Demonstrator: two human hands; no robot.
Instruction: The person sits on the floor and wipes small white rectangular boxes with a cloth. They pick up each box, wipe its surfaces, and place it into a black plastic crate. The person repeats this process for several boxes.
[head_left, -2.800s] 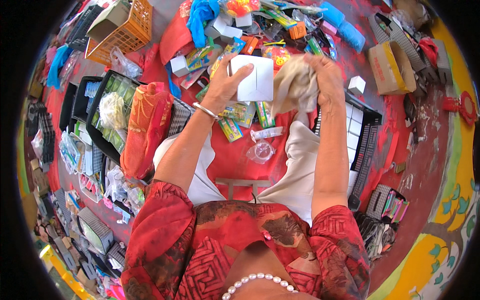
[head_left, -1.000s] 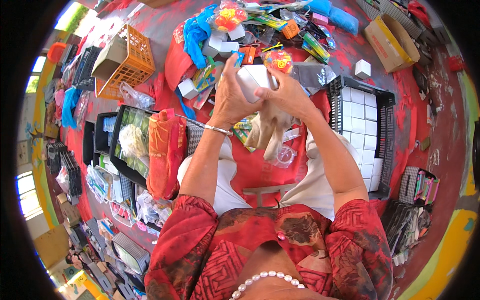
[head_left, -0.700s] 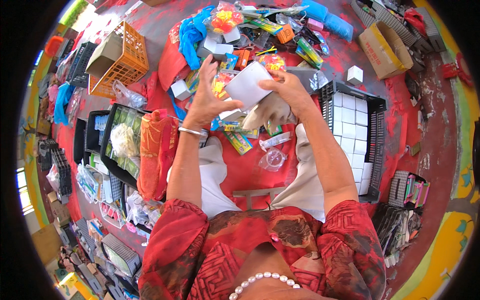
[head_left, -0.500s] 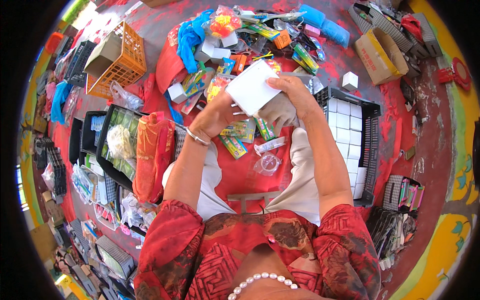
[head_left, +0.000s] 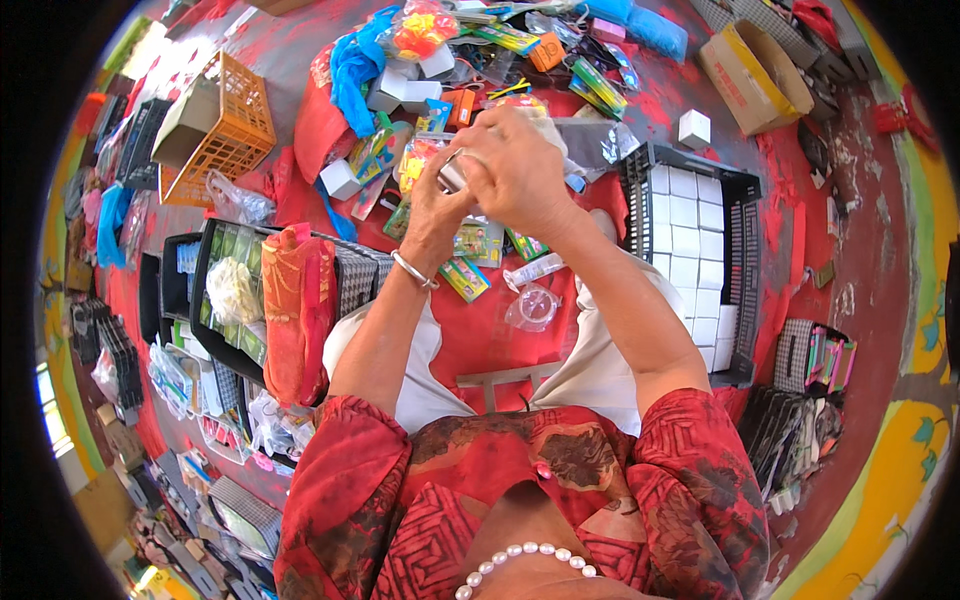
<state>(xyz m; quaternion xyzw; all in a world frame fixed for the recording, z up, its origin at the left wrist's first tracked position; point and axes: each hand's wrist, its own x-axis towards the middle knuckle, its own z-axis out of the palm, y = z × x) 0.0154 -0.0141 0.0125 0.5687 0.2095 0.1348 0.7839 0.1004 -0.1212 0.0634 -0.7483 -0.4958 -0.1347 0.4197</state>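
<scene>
I see the left hand (head_left: 438, 212) grasping the white box (head_left: 453, 177), now mostly covered by the right hand (head_left: 525, 168), whose grip I can't tell.

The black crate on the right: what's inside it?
Inside the black crate are white boxes, packed side by side in rows. What lies beneath them is covered, and whatever the boxes themselves may hold cannot be seen.
</scene>
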